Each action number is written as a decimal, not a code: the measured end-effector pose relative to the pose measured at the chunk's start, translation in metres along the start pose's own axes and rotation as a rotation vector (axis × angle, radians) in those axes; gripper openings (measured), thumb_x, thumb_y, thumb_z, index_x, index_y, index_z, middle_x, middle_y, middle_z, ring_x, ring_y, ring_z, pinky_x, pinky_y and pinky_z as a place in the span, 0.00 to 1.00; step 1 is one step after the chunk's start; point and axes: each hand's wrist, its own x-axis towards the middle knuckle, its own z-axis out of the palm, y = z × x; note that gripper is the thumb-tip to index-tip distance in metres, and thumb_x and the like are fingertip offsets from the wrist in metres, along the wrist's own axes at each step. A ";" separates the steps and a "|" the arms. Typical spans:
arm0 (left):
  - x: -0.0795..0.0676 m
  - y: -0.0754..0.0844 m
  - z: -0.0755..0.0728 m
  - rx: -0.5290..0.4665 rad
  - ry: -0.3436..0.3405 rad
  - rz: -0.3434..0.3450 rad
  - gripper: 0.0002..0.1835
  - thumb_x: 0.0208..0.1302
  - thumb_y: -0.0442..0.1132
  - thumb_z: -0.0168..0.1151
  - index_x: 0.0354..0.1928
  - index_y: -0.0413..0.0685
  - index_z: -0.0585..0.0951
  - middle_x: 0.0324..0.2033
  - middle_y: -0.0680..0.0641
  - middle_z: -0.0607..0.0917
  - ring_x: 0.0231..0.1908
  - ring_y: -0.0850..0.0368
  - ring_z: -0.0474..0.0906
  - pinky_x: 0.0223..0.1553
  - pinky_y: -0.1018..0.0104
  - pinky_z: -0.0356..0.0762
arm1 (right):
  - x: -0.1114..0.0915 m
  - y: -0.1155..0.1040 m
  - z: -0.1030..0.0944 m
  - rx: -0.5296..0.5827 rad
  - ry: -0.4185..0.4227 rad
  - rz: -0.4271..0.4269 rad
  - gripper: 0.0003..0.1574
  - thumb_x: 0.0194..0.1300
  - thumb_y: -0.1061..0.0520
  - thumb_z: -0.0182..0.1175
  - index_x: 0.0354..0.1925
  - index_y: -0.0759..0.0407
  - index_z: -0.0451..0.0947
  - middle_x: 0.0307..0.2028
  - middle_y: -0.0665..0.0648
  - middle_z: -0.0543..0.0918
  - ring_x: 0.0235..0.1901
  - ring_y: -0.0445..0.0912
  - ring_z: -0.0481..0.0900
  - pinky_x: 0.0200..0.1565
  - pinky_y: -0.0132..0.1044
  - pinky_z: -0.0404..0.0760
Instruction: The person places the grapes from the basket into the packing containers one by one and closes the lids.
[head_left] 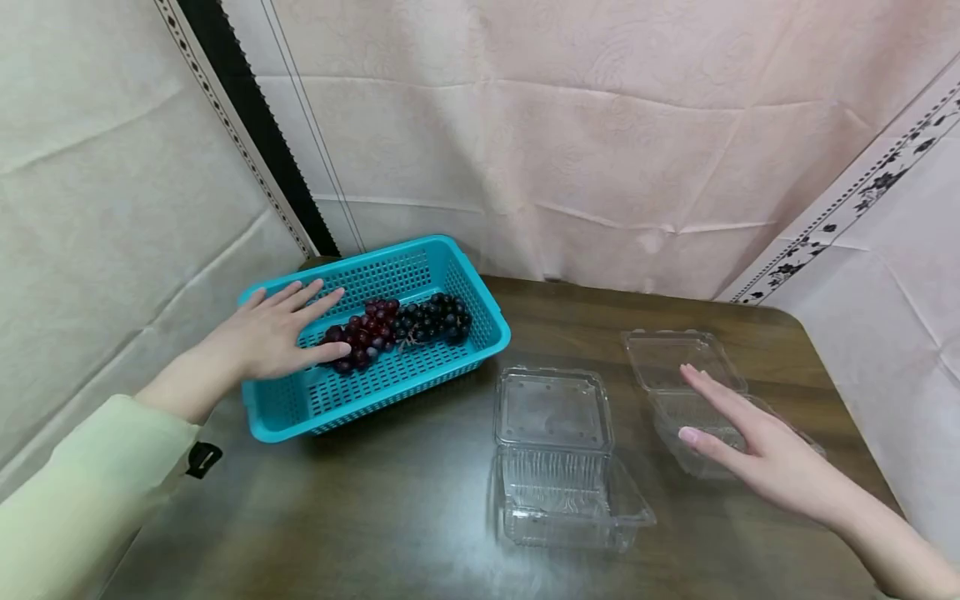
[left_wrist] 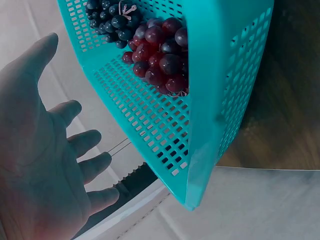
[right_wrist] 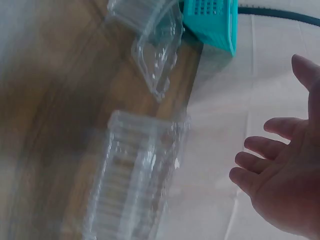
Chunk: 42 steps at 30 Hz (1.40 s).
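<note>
A blue-green plastic basket (head_left: pixel 405 396) with perforated sides stands at the left of the table. Inside it lie a bunch of dark red grapes (head_left: pixel 372 329) and, to its right, a bunch of black grapes (head_left: pixel 435 318). My left hand (head_left: pixel 281 333) is spread over the basket's left end, fingers apart, holding nothing; in the left wrist view the basket and red grapes (left_wrist: pixel 157 57) sit beyond its palm. At the right my right hand (head_left: pixel 757 450), fingers extended and holding nothing, hovers over a clear plastic clamshell box (head_left: pixel 693 412), partly hiding it.
Another clear clamshell box (head_left: pixel 555 467) stands with its lid raised near the middle of the brown wooden table (head_left: pixel 360 508). Pale cloth (head_left: pixel 600 150) hangs behind the table and along both sides. A dark wrist strap (head_left: pixel 202 458) shows at the left sleeve.
</note>
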 end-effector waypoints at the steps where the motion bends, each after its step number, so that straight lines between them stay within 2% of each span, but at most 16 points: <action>1: 0.002 0.000 0.000 0.002 -0.002 0.000 0.54 0.73 0.80 0.45 0.87 0.54 0.50 0.85 0.35 0.49 0.82 0.27 0.43 0.75 0.20 0.38 | 0.000 -0.002 0.002 -0.001 0.002 -0.011 0.51 0.78 0.48 0.66 0.86 0.34 0.50 0.84 0.53 0.59 0.79 0.36 0.52 0.63 0.10 0.46; 3: 0.004 0.000 -0.001 0.009 -0.008 0.006 0.54 0.73 0.79 0.45 0.87 0.54 0.50 0.85 0.34 0.49 0.82 0.27 0.43 0.75 0.20 0.39 | 0.000 -0.007 0.008 0.000 0.005 -0.028 0.51 0.77 0.48 0.67 0.86 0.33 0.51 0.83 0.52 0.60 0.77 0.28 0.52 0.61 0.09 0.49; 5: 0.007 0.000 -0.001 0.008 -0.017 0.011 0.54 0.73 0.79 0.45 0.87 0.54 0.49 0.84 0.34 0.49 0.81 0.26 0.44 0.75 0.20 0.39 | 0.000 -0.009 0.013 0.005 0.005 -0.039 0.51 0.76 0.49 0.67 0.86 0.34 0.52 0.83 0.52 0.62 0.75 0.25 0.52 0.61 0.09 0.50; 8: 0.009 -0.001 0.000 0.003 -0.025 0.020 0.53 0.73 0.79 0.45 0.87 0.54 0.49 0.84 0.33 0.50 0.81 0.26 0.44 0.75 0.20 0.39 | 0.000 -0.012 0.021 0.016 -0.007 -0.029 0.50 0.77 0.47 0.67 0.85 0.35 0.53 0.82 0.53 0.63 0.78 0.35 0.58 0.61 0.10 0.53; 9: 0.010 -0.001 0.001 0.001 -0.026 0.022 0.53 0.73 0.79 0.45 0.87 0.54 0.50 0.84 0.33 0.50 0.81 0.26 0.45 0.75 0.20 0.39 | 0.000 -0.012 0.023 0.020 -0.014 -0.029 0.49 0.77 0.48 0.67 0.85 0.36 0.54 0.82 0.53 0.64 0.79 0.41 0.61 0.63 0.13 0.57; 12: 0.010 -0.002 0.003 -0.005 -0.029 0.025 0.53 0.73 0.79 0.46 0.87 0.54 0.51 0.84 0.33 0.51 0.81 0.26 0.45 0.76 0.21 0.40 | -0.001 -0.013 0.032 0.032 -0.029 -0.021 0.48 0.77 0.47 0.66 0.85 0.39 0.56 0.81 0.55 0.65 0.76 0.59 0.69 0.67 0.32 0.73; 14: 0.010 -0.002 0.005 -0.010 -0.031 0.028 0.53 0.73 0.78 0.46 0.87 0.53 0.51 0.84 0.33 0.51 0.81 0.26 0.46 0.76 0.21 0.40 | -0.003 -0.014 0.037 0.038 -0.031 -0.019 0.47 0.77 0.48 0.66 0.85 0.40 0.57 0.80 0.55 0.66 0.73 0.62 0.72 0.66 0.41 0.77; 15: 0.009 -0.003 0.006 -0.011 -0.033 0.030 0.53 0.73 0.78 0.46 0.87 0.52 0.52 0.84 0.33 0.51 0.81 0.26 0.46 0.76 0.21 0.41 | -0.004 -0.014 0.041 0.039 -0.028 -0.019 0.46 0.77 0.48 0.66 0.85 0.40 0.58 0.80 0.55 0.67 0.73 0.62 0.72 0.66 0.41 0.76; 16: 0.009 -0.003 0.007 -0.014 -0.034 0.032 0.54 0.73 0.78 0.46 0.87 0.52 0.52 0.84 0.33 0.51 0.81 0.26 0.46 0.75 0.21 0.41 | -0.005 -0.015 0.044 0.040 -0.022 -0.020 0.47 0.77 0.47 0.67 0.84 0.40 0.58 0.80 0.55 0.67 0.72 0.62 0.73 0.67 0.36 0.75; 19: 0.010 -0.003 0.009 -0.020 -0.034 0.037 0.54 0.73 0.78 0.47 0.87 0.51 0.52 0.84 0.33 0.51 0.81 0.26 0.46 0.75 0.21 0.41 | -0.008 -0.015 0.052 0.041 -0.006 -0.033 0.47 0.76 0.47 0.68 0.84 0.40 0.59 0.80 0.53 0.68 0.73 0.60 0.71 0.66 0.17 0.61; 21: 0.011 -0.002 0.009 -0.019 -0.034 0.039 0.54 0.73 0.78 0.47 0.87 0.51 0.52 0.84 0.33 0.51 0.81 0.26 0.45 0.75 0.21 0.41 | -0.010 -0.016 0.056 0.048 -0.002 -0.038 0.47 0.75 0.48 0.68 0.84 0.41 0.60 0.79 0.52 0.68 0.73 0.59 0.71 0.64 0.13 0.57; 24: 0.013 -0.002 0.010 -0.016 -0.032 0.041 0.54 0.73 0.78 0.47 0.87 0.52 0.52 0.84 0.33 0.51 0.81 0.26 0.46 0.75 0.21 0.41 | -0.011 -0.016 0.058 0.111 -0.028 -0.020 0.45 0.77 0.49 0.66 0.84 0.44 0.60 0.79 0.56 0.69 0.71 0.59 0.74 0.64 0.18 0.66; 28: 0.015 0.000 0.009 -0.016 -0.033 0.043 0.53 0.73 0.79 0.46 0.87 0.53 0.51 0.84 0.33 0.51 0.81 0.26 0.45 0.75 0.21 0.41 | -0.010 -0.013 0.060 0.284 -0.102 0.032 0.41 0.81 0.52 0.61 0.84 0.53 0.58 0.77 0.65 0.69 0.70 0.63 0.75 0.61 0.25 0.76; 31: 0.017 0.000 0.009 -0.016 -0.035 0.043 0.53 0.73 0.79 0.46 0.87 0.53 0.51 0.84 0.33 0.51 0.81 0.26 0.45 0.76 0.21 0.40 | -0.010 -0.010 0.062 0.396 -0.139 0.070 0.40 0.83 0.53 0.57 0.84 0.57 0.56 0.76 0.69 0.69 0.72 0.56 0.73 0.59 0.25 0.78; 36: 0.019 0.000 0.010 -0.017 -0.037 0.044 0.53 0.73 0.79 0.45 0.87 0.53 0.51 0.84 0.32 0.52 0.81 0.25 0.46 0.75 0.21 0.41 | -0.012 -0.004 0.068 0.503 -0.154 0.121 0.38 0.84 0.54 0.55 0.84 0.59 0.57 0.77 0.69 0.69 0.70 0.33 0.71 0.60 0.23 0.76; 42: 0.022 0.000 0.011 -0.033 -0.051 0.044 0.52 0.74 0.78 0.46 0.87 0.53 0.52 0.84 0.33 0.51 0.81 0.26 0.46 0.76 0.21 0.41 | -0.017 0.004 0.077 0.672 -0.198 0.172 0.40 0.85 0.55 0.53 0.84 0.65 0.51 0.80 0.71 0.62 0.69 0.28 0.70 0.61 0.21 0.73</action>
